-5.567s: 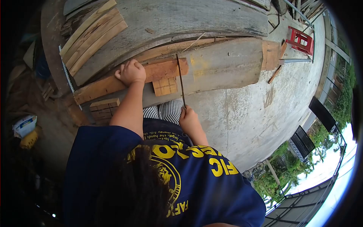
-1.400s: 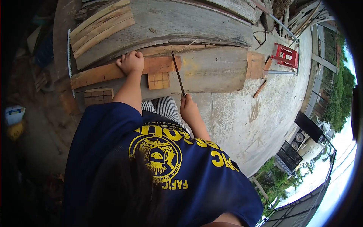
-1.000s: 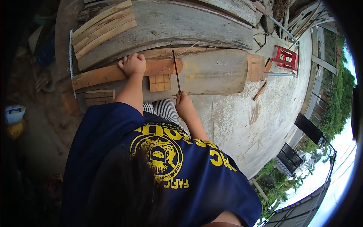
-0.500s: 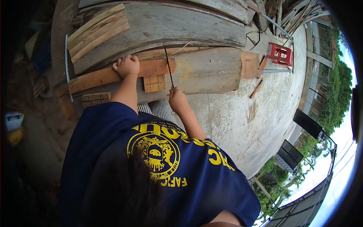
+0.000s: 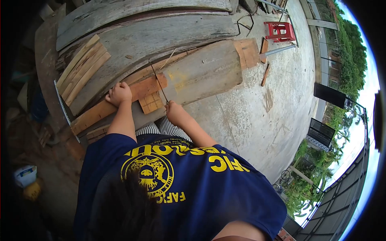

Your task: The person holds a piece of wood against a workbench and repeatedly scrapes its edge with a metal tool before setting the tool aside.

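Note:
My left hand (image 5: 120, 94) is closed over a long reddish-brown wooden board (image 5: 146, 86), pressing it against the grey plank beneath. In my right hand (image 5: 174, 113) is the near end of a saw (image 5: 160, 83); its handle is mostly hidden by my fingers. The thin dark blade, seen nearly edge-on, lies across the board close to its right end. Whether it has cut into the wood is too small to tell. Below the board, between my hands, sits a short wooden block (image 5: 150, 103) with dark lines on it.
A wide grey plank (image 5: 209, 68) runs under the work. Several light wood strips (image 5: 83, 69) lie at the upper left, near a measuring rule (image 5: 63, 105). A red plastic stool (image 5: 279, 32) and a metal pipe (image 5: 281, 49) are at the upper right, over concrete floor (image 5: 245, 116).
The whole view has tilted and shifted, so the board and both hands appear further left and lower. Both hands keep their holds, and the saw still crosses the board near its end.

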Demonstrator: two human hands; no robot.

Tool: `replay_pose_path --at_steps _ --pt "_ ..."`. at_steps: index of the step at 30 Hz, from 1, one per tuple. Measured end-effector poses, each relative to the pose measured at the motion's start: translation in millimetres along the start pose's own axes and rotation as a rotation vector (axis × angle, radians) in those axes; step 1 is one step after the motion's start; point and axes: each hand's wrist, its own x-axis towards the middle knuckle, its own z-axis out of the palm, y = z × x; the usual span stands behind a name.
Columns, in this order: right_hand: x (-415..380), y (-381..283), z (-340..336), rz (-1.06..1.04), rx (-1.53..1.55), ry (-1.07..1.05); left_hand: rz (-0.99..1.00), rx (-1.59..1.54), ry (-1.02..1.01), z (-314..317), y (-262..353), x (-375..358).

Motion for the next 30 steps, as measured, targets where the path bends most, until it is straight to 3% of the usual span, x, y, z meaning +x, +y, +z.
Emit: replay_pose_path --at_steps 6,11,13,19,26,30 --pt "-61.7 11.3 -16.7 0.095 0.009 -0.031 -0.001 0.018 -0.037 -6.4 -0.7 -0.3" --pt "-5.1 -4.0 -5.9 0.041 -0.004 0.036 -0.019 0.002 -0.055 -6.2 1.2 0.6" --pt "2.1 -11.5 -12.0 0.053 -0.052 -0.035 -0.008 0.011 -0.05 -4.2 2.4 2.7" --pt "-61.2 3.0 -28.8 0.148 0.006 -0.029 -0.008 0.01 -0.035 -3.1 0.8 1.4" --pt "14.4 4.5 5.0 0.027 0.09 0.089 0.006 0.032 0.005 1.7 -1.6 1.4" --pt "2.7 11.3 -1.6 -0.009 0.046 0.073 0.003 0.021 -0.041 -2.8 -0.5 0.4"
